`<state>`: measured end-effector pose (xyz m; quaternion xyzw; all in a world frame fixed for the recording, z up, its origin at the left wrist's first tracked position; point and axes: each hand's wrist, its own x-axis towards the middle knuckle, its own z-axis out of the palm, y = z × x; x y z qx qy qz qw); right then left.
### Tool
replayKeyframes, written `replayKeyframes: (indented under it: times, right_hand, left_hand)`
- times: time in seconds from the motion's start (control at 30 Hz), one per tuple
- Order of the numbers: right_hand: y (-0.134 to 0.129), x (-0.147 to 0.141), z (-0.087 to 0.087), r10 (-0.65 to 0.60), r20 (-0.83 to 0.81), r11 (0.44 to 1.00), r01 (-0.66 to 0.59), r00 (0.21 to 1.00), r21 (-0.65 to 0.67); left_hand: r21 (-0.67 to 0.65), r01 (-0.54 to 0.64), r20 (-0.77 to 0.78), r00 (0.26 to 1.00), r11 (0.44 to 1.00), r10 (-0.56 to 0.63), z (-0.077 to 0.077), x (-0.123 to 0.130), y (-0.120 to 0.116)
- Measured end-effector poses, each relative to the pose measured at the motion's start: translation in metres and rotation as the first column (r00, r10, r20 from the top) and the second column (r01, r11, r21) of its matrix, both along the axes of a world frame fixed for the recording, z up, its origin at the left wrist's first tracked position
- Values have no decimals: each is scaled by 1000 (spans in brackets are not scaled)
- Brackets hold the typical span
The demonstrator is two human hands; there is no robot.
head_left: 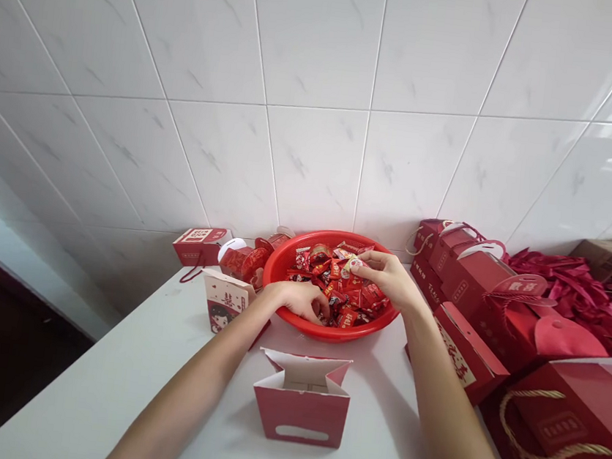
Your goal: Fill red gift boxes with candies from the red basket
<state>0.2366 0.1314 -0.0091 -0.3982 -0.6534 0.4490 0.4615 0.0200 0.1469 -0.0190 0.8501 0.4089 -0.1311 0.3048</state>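
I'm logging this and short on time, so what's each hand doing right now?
Left hand: fingers curled down into the wrapped candies; can't tell whether it grips any.
Right hand: closed, pinching a pale green candy.

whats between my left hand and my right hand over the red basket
Red-wrapped sweets, piled in the red basket, lie between the left hand and right hand, in the head view.
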Motion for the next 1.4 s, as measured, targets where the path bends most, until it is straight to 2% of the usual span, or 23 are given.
replayKeyframes:
  times: [0.13, 0.23, 0.4, 0.57, 0.83, 0.93, 1.0, 1.07, 1.17, 1.27, 1.4]
  right_hand:
    - [-1, 2, 1, -8, 16, 1000, 8, 1000, 13]
    - [-4, 3, 3, -14, 7, 1000, 14, 1000, 15]
    - [-10, 6, 9, -34, -15, 999, 35, 999, 21]
    - [-13, 9, 15, -32, -54, 999, 32, 998, 13]
    - [-24, 13, 24, -26, -113, 999, 30, 993, 34]
    - [-28, 14, 27, -32, -109, 998, 38, 994, 47]
    - [-30, 16, 28, -43, -110, 997, 50, 993, 55]
    - [-31, 17, 28, -53, -117, 996, 61, 992, 60]
    - [-31, 18, 29, -59, -125, 996, 67, 990, 59]
    - [-31, 19, 29, -63, -117, 996, 70, 991, 57]
    - [-33, 19, 29, -56, -92, 996, 62, 994, 64]
  left_hand:
    - [95, -93, -136, 985, 991, 105, -1, 22, -6]
    - [153, -153, -129, 976, 976, 173, -5, 37, -10]
    - [190, -83, -74, 992, 978, 99, -7, 37, -11]
    - [246, -57, -70, 995, 968, 77, -8, 30, -14]
    - [141, 41, -142, 990, 989, -21, -7, 33, -8]
    - [126, -7, -71, 997, 992, 16, -6, 28, -7]
    - [60, -104, 48, 994, 993, 101, -5, 22, -8]
    - [-56, -224, 209, 950, 973, 231, -6, 15, -9]
    - [-186, -312, 477, 800, 932, 363, -7, 6, -10]
    - [-211, -311, 662, 652, 926, 370, -8, 2, -11]
    - [-218, -298, 745, 565, 930, 355, -9, 1, -12]
